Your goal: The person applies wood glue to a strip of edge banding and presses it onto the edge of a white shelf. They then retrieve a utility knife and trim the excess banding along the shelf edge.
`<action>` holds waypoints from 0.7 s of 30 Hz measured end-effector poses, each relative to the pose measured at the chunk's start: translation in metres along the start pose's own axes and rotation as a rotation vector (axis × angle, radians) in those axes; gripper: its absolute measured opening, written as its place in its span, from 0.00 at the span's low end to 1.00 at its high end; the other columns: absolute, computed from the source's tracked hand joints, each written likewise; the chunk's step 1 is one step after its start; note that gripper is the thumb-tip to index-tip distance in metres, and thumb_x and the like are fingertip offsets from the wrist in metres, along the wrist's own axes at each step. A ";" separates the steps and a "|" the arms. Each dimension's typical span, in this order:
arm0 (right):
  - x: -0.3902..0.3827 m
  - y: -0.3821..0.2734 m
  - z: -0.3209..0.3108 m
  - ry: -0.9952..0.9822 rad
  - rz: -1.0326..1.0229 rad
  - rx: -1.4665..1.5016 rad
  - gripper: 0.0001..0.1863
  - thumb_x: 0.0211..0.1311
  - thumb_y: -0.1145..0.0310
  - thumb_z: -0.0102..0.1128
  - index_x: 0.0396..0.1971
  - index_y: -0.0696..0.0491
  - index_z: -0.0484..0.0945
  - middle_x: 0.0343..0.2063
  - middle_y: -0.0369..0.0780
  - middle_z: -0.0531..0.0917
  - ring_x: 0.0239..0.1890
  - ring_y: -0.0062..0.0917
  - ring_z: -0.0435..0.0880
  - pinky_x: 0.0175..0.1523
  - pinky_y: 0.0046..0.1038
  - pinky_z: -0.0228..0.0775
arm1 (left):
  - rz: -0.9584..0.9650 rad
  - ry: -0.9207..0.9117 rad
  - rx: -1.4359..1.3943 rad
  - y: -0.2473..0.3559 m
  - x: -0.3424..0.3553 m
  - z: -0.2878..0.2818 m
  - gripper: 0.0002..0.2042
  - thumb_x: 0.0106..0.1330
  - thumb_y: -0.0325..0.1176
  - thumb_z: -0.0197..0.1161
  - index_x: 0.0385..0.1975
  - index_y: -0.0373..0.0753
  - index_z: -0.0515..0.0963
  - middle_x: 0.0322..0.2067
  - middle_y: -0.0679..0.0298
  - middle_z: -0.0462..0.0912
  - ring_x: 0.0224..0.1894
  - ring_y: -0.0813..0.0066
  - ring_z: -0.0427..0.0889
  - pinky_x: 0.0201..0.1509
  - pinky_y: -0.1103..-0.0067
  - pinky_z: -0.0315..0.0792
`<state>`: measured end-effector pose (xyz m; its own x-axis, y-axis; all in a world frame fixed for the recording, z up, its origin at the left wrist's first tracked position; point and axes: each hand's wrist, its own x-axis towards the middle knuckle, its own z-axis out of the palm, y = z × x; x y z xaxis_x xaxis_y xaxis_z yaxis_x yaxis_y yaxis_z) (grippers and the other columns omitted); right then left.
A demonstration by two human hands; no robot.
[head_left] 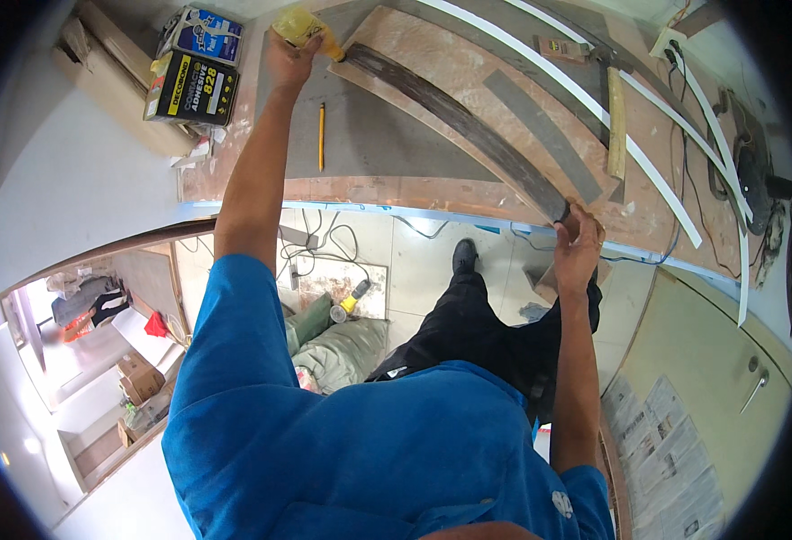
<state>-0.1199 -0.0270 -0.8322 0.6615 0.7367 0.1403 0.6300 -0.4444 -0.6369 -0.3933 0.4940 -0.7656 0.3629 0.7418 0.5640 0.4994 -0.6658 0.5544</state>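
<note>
My left hand point(293, 61) is closed around a translucent yellow squeeze bottle point(298, 25), tipped so its nozzle meets the far left end of a long dark wood-grain strip point(450, 115). The strip lies slantwise across a light brown board point(387, 29) on the workbench. At its near right end, my right hand point(579, 241) pinches the tip between thumb and fingers, by the bench's front edge. A yellow pencil point(321, 137) rests on the grey sheet below the bottle. Beyond the dark strip lies a shorter grey strip point(533, 121).
A wooden-handled hammer point(615, 126) and long white strips point(540, 67) lie at the right of the bench. Black cables point(684, 135) hang from a socket. A black adhesive tin point(192, 87) stands far left. Below are a yellow-and-black power tool point(351, 301) and green sacks point(346, 346).
</note>
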 end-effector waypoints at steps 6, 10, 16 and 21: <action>0.000 -0.001 -0.001 -0.031 0.015 -0.034 0.25 0.57 0.80 0.72 0.56 0.55 0.78 0.53 0.46 0.85 0.58 0.46 0.78 0.65 0.43 0.69 | -0.001 -0.051 0.020 -0.006 -0.008 0.005 0.30 0.59 0.42 0.80 0.53 0.33 0.72 0.40 0.52 0.89 0.43 0.57 0.91 0.47 0.69 0.82; 0.001 -0.004 -0.002 -0.046 0.044 -0.035 0.25 0.58 0.79 0.71 0.57 0.55 0.79 0.52 0.46 0.85 0.58 0.46 0.77 0.65 0.43 0.70 | 0.053 -0.144 0.028 0.022 -0.020 0.017 0.29 0.60 0.42 0.79 0.54 0.33 0.72 0.41 0.52 0.89 0.45 0.57 0.91 0.47 0.69 0.82; -0.002 0.000 0.001 -0.009 0.029 -0.015 0.24 0.55 0.79 0.71 0.54 0.54 0.80 0.46 0.46 0.85 0.53 0.47 0.78 0.62 0.45 0.68 | 0.002 -0.074 -0.106 0.018 -0.014 0.026 0.29 0.61 0.40 0.79 0.55 0.32 0.71 0.42 0.50 0.89 0.45 0.56 0.91 0.47 0.69 0.83; -0.001 0.004 0.003 0.023 -0.026 -0.038 0.25 0.54 0.81 0.72 0.53 0.55 0.80 0.48 0.46 0.85 0.53 0.47 0.78 0.62 0.44 0.68 | -0.052 -0.152 -0.110 0.040 -0.020 0.027 0.28 0.62 0.38 0.78 0.55 0.32 0.72 0.41 0.49 0.89 0.45 0.54 0.91 0.47 0.68 0.83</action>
<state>-0.1193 -0.0277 -0.8369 0.6540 0.7361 0.1744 0.6616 -0.4448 -0.6037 -0.3588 0.4550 -0.7712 0.4573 0.7735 0.4389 0.4345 -0.6249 0.6486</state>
